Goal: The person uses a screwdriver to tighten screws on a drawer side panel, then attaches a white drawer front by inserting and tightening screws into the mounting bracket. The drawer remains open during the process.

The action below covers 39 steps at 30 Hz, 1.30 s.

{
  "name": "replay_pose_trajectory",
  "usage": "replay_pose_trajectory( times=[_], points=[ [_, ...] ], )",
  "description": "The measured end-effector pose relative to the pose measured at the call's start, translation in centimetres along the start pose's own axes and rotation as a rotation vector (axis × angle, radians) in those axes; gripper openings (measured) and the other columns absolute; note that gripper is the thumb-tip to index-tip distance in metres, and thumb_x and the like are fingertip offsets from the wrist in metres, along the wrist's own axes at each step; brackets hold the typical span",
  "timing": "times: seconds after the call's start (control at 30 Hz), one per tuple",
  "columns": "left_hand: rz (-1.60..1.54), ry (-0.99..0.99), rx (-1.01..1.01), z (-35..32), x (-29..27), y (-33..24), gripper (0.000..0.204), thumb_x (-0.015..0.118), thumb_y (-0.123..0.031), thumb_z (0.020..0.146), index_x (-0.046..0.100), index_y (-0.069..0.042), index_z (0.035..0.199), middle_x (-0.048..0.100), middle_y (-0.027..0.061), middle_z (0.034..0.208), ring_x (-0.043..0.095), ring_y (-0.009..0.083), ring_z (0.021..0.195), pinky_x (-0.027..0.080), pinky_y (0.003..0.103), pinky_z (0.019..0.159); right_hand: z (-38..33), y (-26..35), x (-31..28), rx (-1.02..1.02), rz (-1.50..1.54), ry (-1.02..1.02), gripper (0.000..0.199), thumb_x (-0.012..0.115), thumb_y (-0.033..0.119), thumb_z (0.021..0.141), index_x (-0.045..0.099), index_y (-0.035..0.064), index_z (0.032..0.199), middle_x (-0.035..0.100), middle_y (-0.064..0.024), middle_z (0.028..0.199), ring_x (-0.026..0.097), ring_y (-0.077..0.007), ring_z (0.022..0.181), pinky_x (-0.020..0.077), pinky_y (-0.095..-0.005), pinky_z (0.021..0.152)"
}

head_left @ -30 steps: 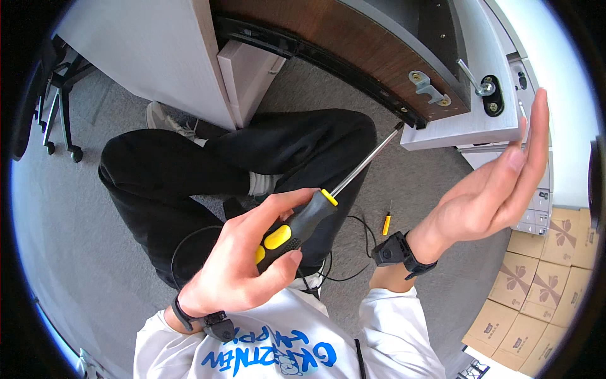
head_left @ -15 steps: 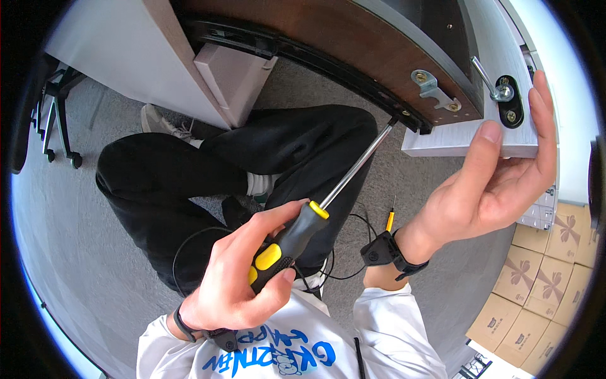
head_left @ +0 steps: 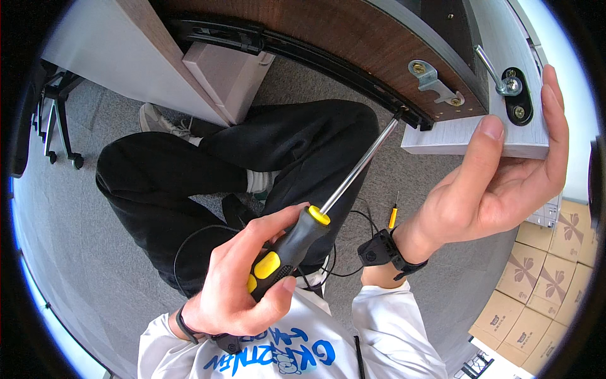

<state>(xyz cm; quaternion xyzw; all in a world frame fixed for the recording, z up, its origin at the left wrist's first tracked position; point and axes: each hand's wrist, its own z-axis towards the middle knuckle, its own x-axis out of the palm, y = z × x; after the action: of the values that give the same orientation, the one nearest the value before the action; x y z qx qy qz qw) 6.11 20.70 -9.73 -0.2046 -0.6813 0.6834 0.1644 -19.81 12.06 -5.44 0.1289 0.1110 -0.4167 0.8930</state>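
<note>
My left hand point(head_left: 237, 278) is wrapped around the black-and-yellow handle of a large screwdriver point(head_left: 356, 170). Its steel shaft points up and to the right, and the tip meets the black drawer slide point(head_left: 328, 71) near its right end. The slide runs along the edge of a dark brown wooden panel point(head_left: 379, 54). With the thumb on its face and the other fingers around its edge, my right hand point(head_left: 480, 189) grips a white wood-grain board point(head_left: 454, 140). On this board sits a black oval plate with a metal pin point(head_left: 508, 85). A silver bracket point(head_left: 435, 83) is screwed to the brown panel.
Near my right wrist a small yellow-handled screwdriver point(head_left: 393, 216) lies on the grey carpet point(head_left: 334, 354). Black cable point(head_left: 353, 275) loops by my legs. Stacked cardboard boxes point(head_left: 527, 297) stand at the right, a white cabinet point(head_left: 139, 69) and a wheeled chair point(head_left: 53, 120) at the left.
The brown panel and white board have shifted slightly in view, and the right hand has moved a little to the right with the board. The screwdriver tip remains at the slide.
</note>
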Motion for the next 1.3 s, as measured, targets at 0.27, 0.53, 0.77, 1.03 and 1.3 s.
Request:
replay_pose_trajectory(
  times=[0.27,0.53,0.77,1.03,1.3],
  points=[
    [-0.033,0.016,-0.008,0.4,0.4,0.0,0.071,0.063,-0.012,0.077,0.049,0.009,0.143,0.065,0.0175,0.106,0.066,0.022,0.085,0.053,0.03,0.082,-0.5,0.3,0.5,0.043,0.07,-0.036,0.05,0.053,-0.01,0.092,0.042,-0.0069,0.141,0.051,-0.0304,0.145,0.059,-0.0349,0.127,0.0526,-0.0428,0.108],
    [-0.82,0.106,-0.318,-0.6,2.6,0.2,0.066,0.051,-0.009,0.091,0.031,0.002,0.153,0.061,0.0113,0.097,0.056,0.0102,0.064,0.045,0.024,0.055,-0.1,1.1,-0.2,0.083,0.039,0.014,0.048,0.056,-0.007,0.092,0.051,-0.0019,0.139,0.054,-0.0246,0.147,0.059,-0.0301,0.129,0.0502,-0.0407,0.107],
    [-1.267,0.097,-0.269,0.4,4.4,1.7,0.063,0.053,-0.022,0.093,0.034,-0.001,0.15,0.059,0.0158,0.096,0.048,0.0131,0.047,0.04,0.025,0.043,0.1,2.3,-1.2,0.196,0.051,0.07,0.047,0.064,-0.002,0.091,0.061,0.0056,0.137,0.057,-0.0142,0.149,0.054,-0.024,0.137,0.0455,-0.0369,0.106],
    [-0.325,-0.055,-0.119,-1.0,3.5,-2.5,0.056,0.055,-0.008,0.1,0.037,0.004,0.151,0.057,0.0101,0.094,0.048,0.0119,0.058,0.041,0.022,0.055,1.1,2.6,-1.9,0.149,0.022,0.148,0.042,0.068,0.011,0.094,0.065,0.0097,0.135,0.06,-0.0101,0.147,0.058,-0.0238,0.132,0.0441,-0.0354,0.107],
    [0.918,-0.362,0.283,-1.0,6.9,-2.8,0.057,0.063,-0.007,0.094,0.044,0.009,0.145,0.056,0.0173,0.094,0.064,0.0322,0.064,0.052,0.038,0.052,1.4,3.3,-1.4,0.06,-0.076,0.164,0.041,0.071,0.02,0.094,0.065,0.0091,0.134,0.061,-0.0129,0.145,0.056,-0.0302,0.136,0.0409,-0.0405,0.114]
  ],
)
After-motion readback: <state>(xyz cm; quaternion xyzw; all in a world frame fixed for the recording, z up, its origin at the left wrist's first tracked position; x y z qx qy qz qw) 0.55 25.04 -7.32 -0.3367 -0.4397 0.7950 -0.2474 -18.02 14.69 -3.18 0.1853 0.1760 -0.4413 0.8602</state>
